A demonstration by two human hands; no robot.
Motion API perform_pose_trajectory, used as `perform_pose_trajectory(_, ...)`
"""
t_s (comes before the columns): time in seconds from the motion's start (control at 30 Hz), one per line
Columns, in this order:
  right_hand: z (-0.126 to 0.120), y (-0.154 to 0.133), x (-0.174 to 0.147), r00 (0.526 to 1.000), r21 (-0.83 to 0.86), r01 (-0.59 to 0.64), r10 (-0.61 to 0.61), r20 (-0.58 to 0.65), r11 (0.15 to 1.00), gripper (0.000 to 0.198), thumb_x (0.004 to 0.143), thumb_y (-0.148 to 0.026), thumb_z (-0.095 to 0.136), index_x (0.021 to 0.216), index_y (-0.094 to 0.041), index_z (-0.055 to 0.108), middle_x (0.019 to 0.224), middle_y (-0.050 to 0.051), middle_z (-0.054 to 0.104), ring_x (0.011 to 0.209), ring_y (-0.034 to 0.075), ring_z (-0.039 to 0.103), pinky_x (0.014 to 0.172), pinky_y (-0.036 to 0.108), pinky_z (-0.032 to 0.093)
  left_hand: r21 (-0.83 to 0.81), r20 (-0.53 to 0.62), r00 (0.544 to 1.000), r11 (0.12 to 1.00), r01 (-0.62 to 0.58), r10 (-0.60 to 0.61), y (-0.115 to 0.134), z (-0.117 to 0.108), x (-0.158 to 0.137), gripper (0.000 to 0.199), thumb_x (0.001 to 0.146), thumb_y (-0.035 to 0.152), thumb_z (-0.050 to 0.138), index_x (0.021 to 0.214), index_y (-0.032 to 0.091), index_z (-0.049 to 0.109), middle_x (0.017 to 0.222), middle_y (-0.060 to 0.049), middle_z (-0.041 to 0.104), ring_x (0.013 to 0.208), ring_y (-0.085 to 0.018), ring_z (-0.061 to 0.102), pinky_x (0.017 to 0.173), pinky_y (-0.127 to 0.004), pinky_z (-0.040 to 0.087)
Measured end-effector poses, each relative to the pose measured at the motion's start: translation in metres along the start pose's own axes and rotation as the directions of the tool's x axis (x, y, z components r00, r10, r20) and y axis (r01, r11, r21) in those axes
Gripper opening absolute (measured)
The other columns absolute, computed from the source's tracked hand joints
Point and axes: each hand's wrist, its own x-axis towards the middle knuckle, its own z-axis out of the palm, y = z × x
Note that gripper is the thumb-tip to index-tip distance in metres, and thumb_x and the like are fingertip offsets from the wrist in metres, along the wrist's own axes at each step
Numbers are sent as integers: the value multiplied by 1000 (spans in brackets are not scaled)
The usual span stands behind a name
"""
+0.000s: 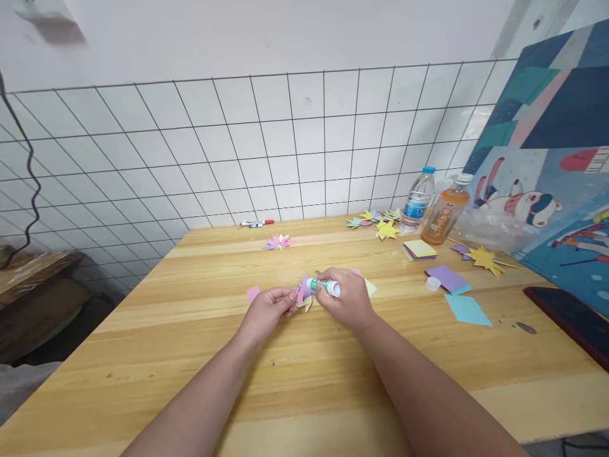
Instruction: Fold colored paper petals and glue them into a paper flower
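My right hand (346,297) is closed around a white and green glue stick (323,286), held almost level. The glue stick's left end meets a folded paper piece (301,294) in purple, pink and pale yellow. Between thumb and fingers, my left hand (270,311) pinches the left side of that folded paper. A pink paper square (254,292) lies just beyond my left hand. Behind my right hand a pale green paper (370,288) shows in part. To the right, the clear cap (432,284) rests by a purple paper square (448,278).
At the back are a pink paper star (279,242), markers (257,223) and a heap of paper stars (375,221). A water bottle (417,200) and an orange drink bottle (447,209) stand behind a paper stack (420,249). Blue paper (467,309) and a dark phone (568,320) lie rightward.
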Motion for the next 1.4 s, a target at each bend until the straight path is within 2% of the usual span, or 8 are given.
perform_pose_trajectory(0.5, 9, -10, -5, 988, -32, 100, -96, 121, 994, 11, 73, -27, 54, 75, -19, 62, 71, 3, 68, 68, 16, 61, 66, 25, 41, -273, -22, 998, 961, 45, -52, -11, 4, 3, 29, 63, 35, 75, 82, 12, 74, 58, -1, 62, 54, -9, 49, 54, -20, 37)
perform_pose_trajectory(0.77, 8, -14, -4, 982, 0, 146, -145, 117, 989, 11, 70, -26, 55, 73, -20, 63, 67, 2, 67, 64, 16, 60, 62, 25, 41, -296, -63, 996, 955, 35, -56, -7, 2, 2, 29, 59, 35, 78, 75, 11, 72, 61, -3, 63, 57, -11, 52, 59, -23, 42)
perform_pose_trajectory(0.87, 4, -13, -3, 994, 115, 53, -64, 93, 992, 9, 70, -24, 56, 72, -20, 64, 68, 1, 68, 63, 15, 61, 62, 25, 42, -307, -55, 998, 952, -5, -13, -4, 0, 2, 27, 65, 37, 74, 75, 12, 70, 61, -2, 61, 58, -11, 51, 60, -22, 42)
perform_pose_trajectory(0.97, 1, -4, 1, 986, 300, -152, 165, -17, 942, 17, 76, -29, 55, 85, -20, 66, 84, 3, 70, 75, 16, 63, 69, 25, 46, -334, -37, 999, 942, -24, 12, -2, -4, 2, 25, 71, 36, 70, 78, 12, 68, 63, -2, 60, 59, -10, 51, 60, -22, 42)
perform_pose_trajectory(1.07, 4, 17, 7, 886, 500, -391, 463, -22, 773, 37, 76, -35, 56, 109, -20, 61, 100, 5, 68, 77, 17, 63, 67, 26, 49, -361, -34, 999, 933, -10, -3, -2, -5, 3, 24, 73, 35, 69, 80, 12, 68, 70, -4, 64, 61, -9, 52, 61, -21, 44)
perform_pose_trajectory(1.13, 7, 34, 11, 807, 542, -529, 584, 84, 653, 43, 72, -37, 59, 112, -19, 59, 99, 5, 68, 72, 16, 62, 62, 27, 50, -379, -32, 999, 926, -7, -6, -1, -6, 3, 25, 71, 34, 70, 82, 11, 67, 72, -6, 65, 61, -10, 53, 61, -22, 44)
perform_pose_trajectory(1.2, 9, 51, 12, 768, 529, -604, 613, 185, 596, 42, 75, -44, 55, 107, -18, 59, 95, 5, 69, 65, 14, 59, 57, 26, 49, -383, -39, 999, 924, 2, -18, 0, -6, 3, 28, 70, 33, 72, 86, 11, 67, 74, -7, 67, 62, -11, 56, 62, -24, 46)
perform_pose_trajectory(1.4, 7, 78, 12, 775, 477, -589, 624, 104, 652, 42, 80, -44, 47, 114, -19, 43, 107, 9, 66, 76, 15, 60, 62, 24, 46, -335, -42, 995, 940, 68, -87, 1, -7, 1, 26, 72, 32, 71, 90, 14, 65, 90, -12, 70, 73, -14, 64, 71, -25, 51)
